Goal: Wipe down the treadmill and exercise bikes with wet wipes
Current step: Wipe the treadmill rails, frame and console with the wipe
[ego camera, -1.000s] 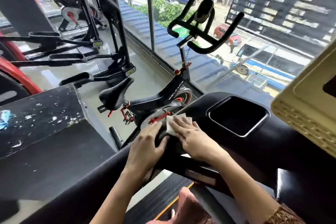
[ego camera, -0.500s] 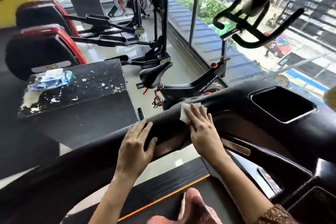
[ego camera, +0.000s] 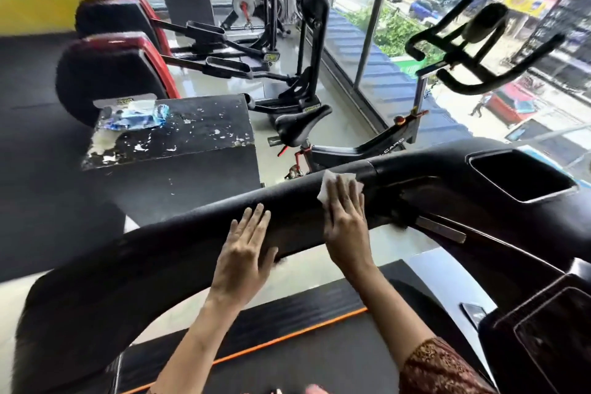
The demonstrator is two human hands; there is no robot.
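Note:
The treadmill's black left handrail [ego camera: 166, 233] runs across the middle of the view, up to the console with its cup recess [ego camera: 524, 176]. My right hand [ego camera: 347, 217] lies flat on the rail with straight fingers, pressing a white wet wipe [ego camera: 329, 182] onto it; the wipe shows past my fingertips. Further left, my left hand [ego camera: 244, 253] rests flat on the same rail with fingers straight, holding nothing. A black exercise bike [ego camera: 319, 131] with black handlebars [ego camera: 473, 51] stands beyond the rail by the window.
A black box [ego camera: 192, 137] with a peeling top stands left of the bike, a blue wet-wipe packet [ego camera: 134, 115] on it. Red-and-black elliptical machines [ego camera: 115, 73] and another bike [ego camera: 246, 6] stand further back. The glass wall [ego camera: 367, 41] runs along the right. The treadmill belt [ego camera: 303, 355] lies below my arms.
My view has swung left and down. My right hand has slid the wipe left along the rail, away from the console. My left hand has shifted left and now lies flat on the rail.

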